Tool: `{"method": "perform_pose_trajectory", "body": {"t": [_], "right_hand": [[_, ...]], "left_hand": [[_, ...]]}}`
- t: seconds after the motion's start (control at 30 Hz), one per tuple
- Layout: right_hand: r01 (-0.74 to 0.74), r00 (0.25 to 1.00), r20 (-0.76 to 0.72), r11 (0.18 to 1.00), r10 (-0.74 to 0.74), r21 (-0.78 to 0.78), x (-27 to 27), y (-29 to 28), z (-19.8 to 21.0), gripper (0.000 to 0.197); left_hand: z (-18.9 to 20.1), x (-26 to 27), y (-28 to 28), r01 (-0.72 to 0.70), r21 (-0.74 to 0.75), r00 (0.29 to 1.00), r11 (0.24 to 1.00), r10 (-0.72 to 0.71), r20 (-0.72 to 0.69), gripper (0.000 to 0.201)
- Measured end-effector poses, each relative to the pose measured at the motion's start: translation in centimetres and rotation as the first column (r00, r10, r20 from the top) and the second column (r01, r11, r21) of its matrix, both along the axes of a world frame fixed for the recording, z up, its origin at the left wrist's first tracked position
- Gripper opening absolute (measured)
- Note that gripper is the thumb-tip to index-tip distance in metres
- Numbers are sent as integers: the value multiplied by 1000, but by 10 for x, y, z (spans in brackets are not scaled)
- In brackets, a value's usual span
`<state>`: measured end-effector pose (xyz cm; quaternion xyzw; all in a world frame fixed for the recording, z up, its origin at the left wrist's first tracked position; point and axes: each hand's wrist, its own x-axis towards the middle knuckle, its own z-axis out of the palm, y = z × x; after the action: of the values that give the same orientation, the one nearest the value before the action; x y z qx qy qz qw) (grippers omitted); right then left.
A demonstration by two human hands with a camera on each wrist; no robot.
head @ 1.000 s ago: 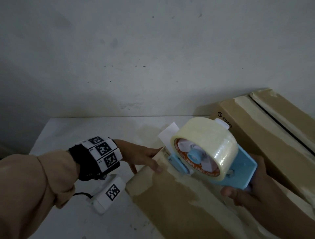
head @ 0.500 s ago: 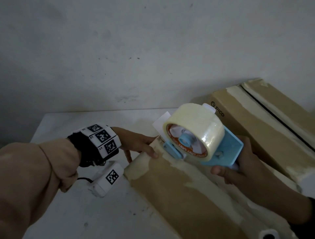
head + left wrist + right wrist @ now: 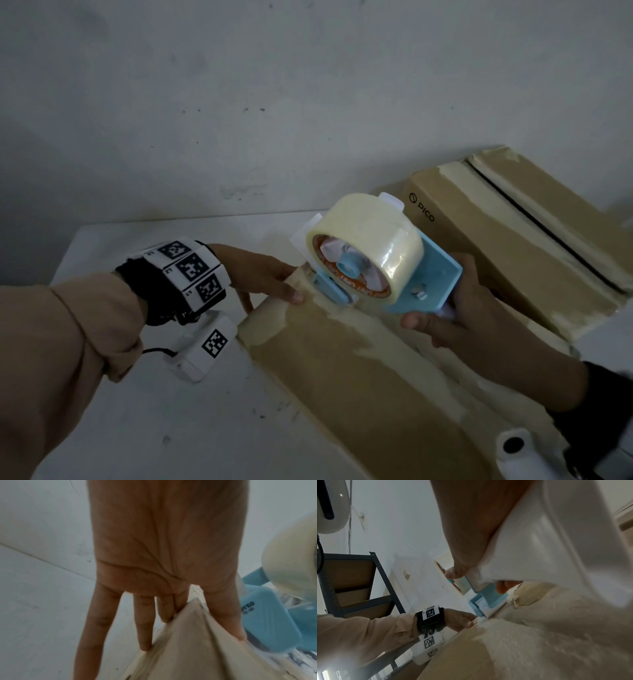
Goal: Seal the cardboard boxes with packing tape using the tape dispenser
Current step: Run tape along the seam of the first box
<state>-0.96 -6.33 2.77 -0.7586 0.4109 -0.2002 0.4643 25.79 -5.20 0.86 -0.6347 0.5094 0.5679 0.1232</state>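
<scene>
A blue tape dispenser (image 3: 376, 267) with a large roll of clear tape sits with its front end on the top of the near cardboard box (image 3: 359, 394), at the box's far corner. My right hand (image 3: 442, 318) grips its handle from behind. My left hand (image 3: 270, 291) braces that same corner, with the thumb flat on top right beside the dispenser's nose and straight fingers (image 3: 145, 628) down the end face. The box top (image 3: 539, 635) carries layers of old pale tape. A second cardboard box (image 3: 513, 246) with a dark open seam lies behind to the right.
Both boxes rest on a white table (image 3: 171, 428) against a pale wall. A white tagged device (image 3: 205, 346) hangs under my left wrist beside the box. A white object (image 3: 517, 445) shows at the bottom right. A dark metal shelf (image 3: 351, 581) stands off to the left.
The head view has shifted down and closer. Both hands and the dispenser keep nearly the same places at the box's far corner.
</scene>
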Motion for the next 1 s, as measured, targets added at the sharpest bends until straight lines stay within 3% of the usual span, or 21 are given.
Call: {"method": "perform_pose_trajectory", "body": {"t": [0.17, 0.3, 0.37, 0.57, 0.7, 0.83, 1.0], "right_hand": [[-17, 999, 26, 999, 18, -50, -2, 1, -1, 67], [-31, 999, 41, 997, 34, -65, -3, -1, -1, 60], [-52, 997, 49, 997, 55, -65, -3, -3, -2, 47], [-81, 994, 75, 995, 85, -62, -4, -4, -3, 42], [-77, 993, 89, 996, 80, -40, -4, -5, -4, 50], [-79, 992, 99, 996, 83, -46, -3, -5, -8, 53], [-81, 990, 118, 996, 83, -24, -3, -5, -6, 52]], "left_hand": [[3, -3, 7, 21, -27, 987, 999, -16, 160, 59], [5, -4, 16, 139, -161, 936, 977, -77, 344, 96], [9, -11, 25, 162, -224, 920, 961, -64, 388, 87], [16, -40, 55, 379, -265, 841, 887, -210, 498, 63], [-3, -54, 58, 317, -396, 864, 862, -90, 496, 62], [-16, -63, 58, 103, -575, 916, 812, 148, 373, 55], [-19, -65, 60, -43, -649, 911, 760, 296, 287, 51]]}}
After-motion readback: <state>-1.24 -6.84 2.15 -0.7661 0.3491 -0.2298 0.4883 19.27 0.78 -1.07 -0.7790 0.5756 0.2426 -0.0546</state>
